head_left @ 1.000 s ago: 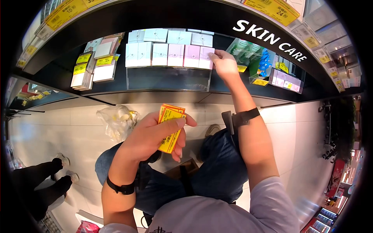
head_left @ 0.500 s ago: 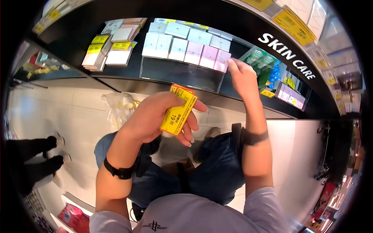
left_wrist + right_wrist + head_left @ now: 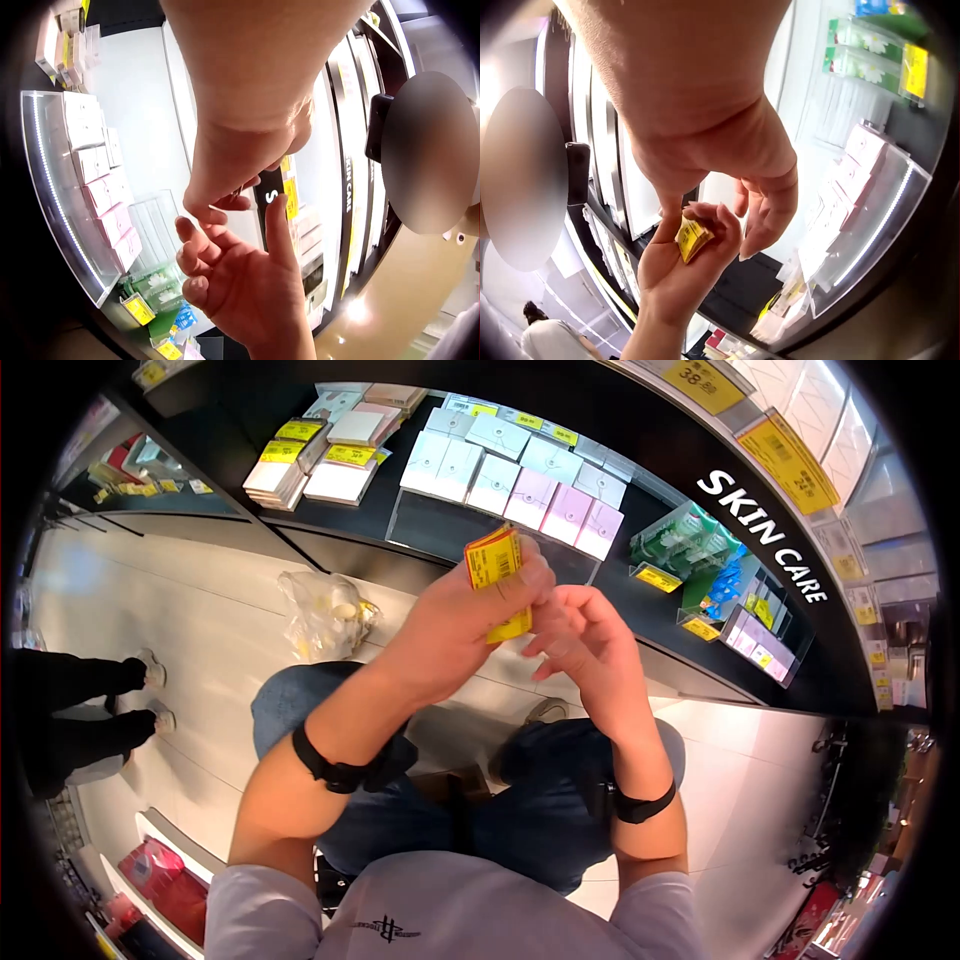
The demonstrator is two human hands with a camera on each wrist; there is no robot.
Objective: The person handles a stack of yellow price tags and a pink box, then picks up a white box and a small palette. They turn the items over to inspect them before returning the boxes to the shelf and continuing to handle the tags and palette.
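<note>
Black skincare shelving point(image 3: 640, 607) is spanning the background beyond the yellow price tags point(image 3: 492, 561), whose long axis is running roughly shelfward. The left hand point(image 3: 462, 606) is pinching them; just right of the tags, the right hand point(image 3: 602, 660) is hovering, fingers loosely bent, gripping nothing visible.

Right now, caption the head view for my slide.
Left hand grips yellow price tags, right hand beside it, before shelved pale boxes.

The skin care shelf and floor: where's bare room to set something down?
Bare: floor tiles between the plastic bag and the shoes; a narrow strip of black shelf between the box stacks and clear display tray. Crowded: its white and pink boxes; in front, the left hand holds yellow price tags.
</note>
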